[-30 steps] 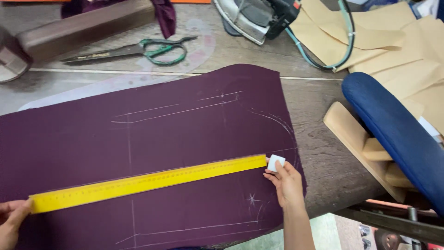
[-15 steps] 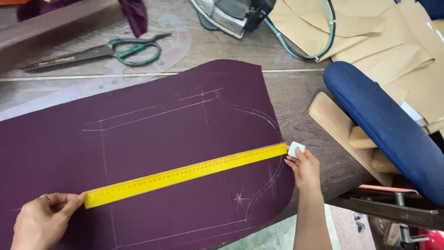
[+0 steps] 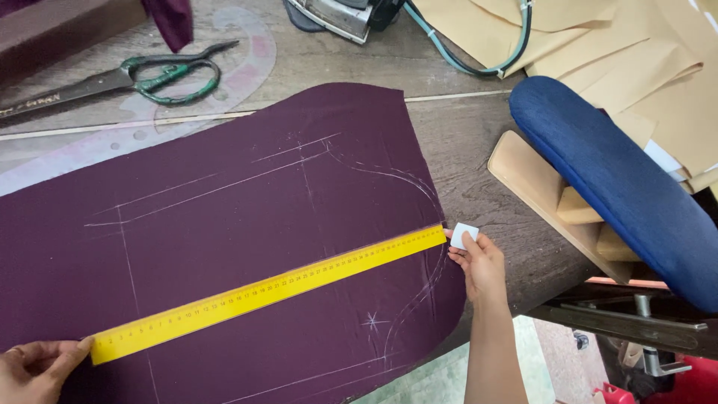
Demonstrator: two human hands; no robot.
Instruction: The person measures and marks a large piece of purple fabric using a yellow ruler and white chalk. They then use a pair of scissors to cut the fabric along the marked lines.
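A dark purple fabric piece [image 3: 224, 224] with white chalk lines lies flat on the wooden table [image 3: 464, 135]. A long yellow ruler [image 3: 269, 292] rests slantwise across it. My left hand [image 3: 37, 366], at the lower left, presses its fingertips on the ruler's left end. My right hand [image 3: 482, 265] sits at the ruler's right end by the fabric's edge and pinches a small white piece of tailor's chalk [image 3: 464, 235].
Green-handled scissors [image 3: 120, 78] and a clear curved ruler [image 3: 149, 120] lie at the back left. An iron [image 3: 336, 15] with its cord stands at the back. Tan paper patterns [image 3: 598, 45] lie at the right, beside a blue padded sleeve board [image 3: 613, 179].
The view has shifted, so everything sits further right and higher in frame. My left hand now holds the ruler's end with flatter fingers; my right hand stays at the other end with the chalk.
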